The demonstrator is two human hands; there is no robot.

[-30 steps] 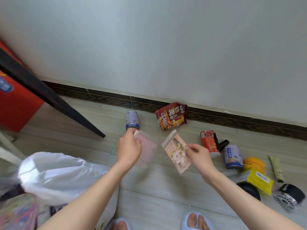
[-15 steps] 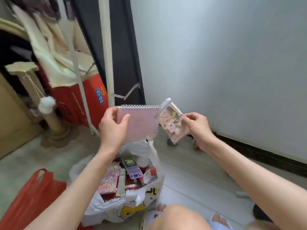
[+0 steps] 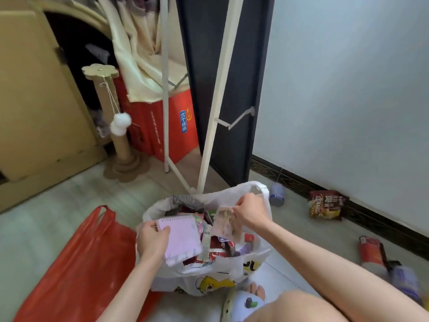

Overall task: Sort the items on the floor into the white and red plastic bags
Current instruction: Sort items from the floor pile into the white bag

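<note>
1. Nearest the camera, a bare knee (image 3: 299, 307) and a foot in a light slipper (image 3: 246, 303) fill the bottom edge, on the pale tiled floor (image 3: 46, 228).
2. The red plastic bag (image 3: 86, 263) lies slack on the floor at the left, its handle loop toward the wall, touching the white plastic bag (image 3: 209, 280) that stands open beside it.
3. The white bag, printed with a yellow cartoon figure, is crowded with packets and small items.
4. The left hand (image 3: 152, 240) grips a pink spiral notebook (image 3: 183, 238) by its left edge, thumb on the cover and fingers curled behind, holding it in the bag's mouth over the contents.
5. The right hand (image 3: 249, 211) pinches the top corner of a small clear packet (image 3: 226, 225) between thumb and fingers; the packet hangs over the bag's opening, just right of the notebook.
6. Farther right, along the dark skirting, other items lie on the floor: a pale can (image 3: 277, 194) behind the bag, a brown-red snack bag (image 3: 327, 205), a red can (image 3: 371, 252), and a blurred bluish can (image 3: 405, 282) at the edge.
7. Beyond stand white rack legs (image 3: 209, 135), a red carton (image 3: 169, 131), and a cardboard scratching post (image 3: 116, 122) with a white pompom.
</note>
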